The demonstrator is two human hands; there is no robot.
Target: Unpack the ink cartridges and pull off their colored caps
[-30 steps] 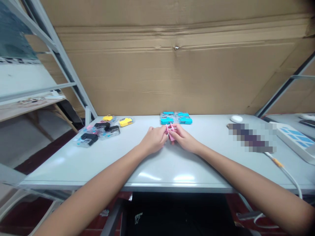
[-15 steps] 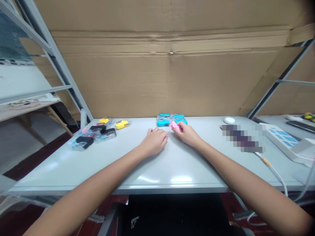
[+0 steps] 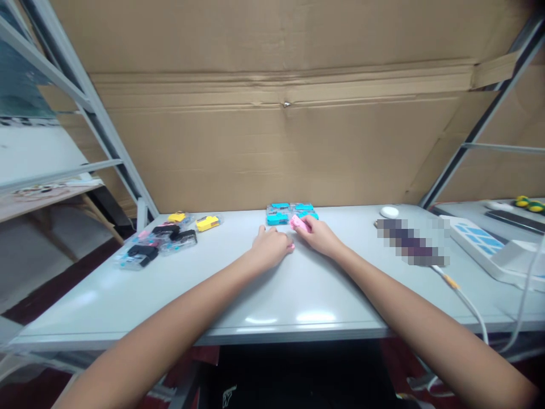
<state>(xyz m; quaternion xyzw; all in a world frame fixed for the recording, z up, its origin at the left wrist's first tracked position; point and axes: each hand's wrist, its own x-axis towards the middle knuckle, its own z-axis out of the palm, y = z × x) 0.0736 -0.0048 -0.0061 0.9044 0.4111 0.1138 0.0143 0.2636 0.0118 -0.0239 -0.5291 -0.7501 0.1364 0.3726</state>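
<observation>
My right hand [image 3: 320,236] is closed on a small pink case [image 3: 301,224], which it holds by the edge just in front of the turquoise cases. To the left, my left hand [image 3: 272,247] rests low over the table with its fingers curled in. A bit of pink shows at the tip of that hand; the rest of whatever it grips is hidden. Several small clear cases with turquoise parts [image 3: 277,218] stand together in two rows by the back edge, close to both hands.
Toward the left lie clear cases with yellow parts [image 3: 208,223], black parts [image 3: 143,252] and a trace of pink. On the right are a white mouse [image 3: 389,212], a blurred-out object with a white cable [image 3: 468,304], and a white power strip [image 3: 472,237]. Cardboard [image 3: 255,153] walls the back.
My view has shifted slightly. Both hands stay close to the same place, with the left hand's fingers a little more curled. The pink case remains in my right hand.
</observation>
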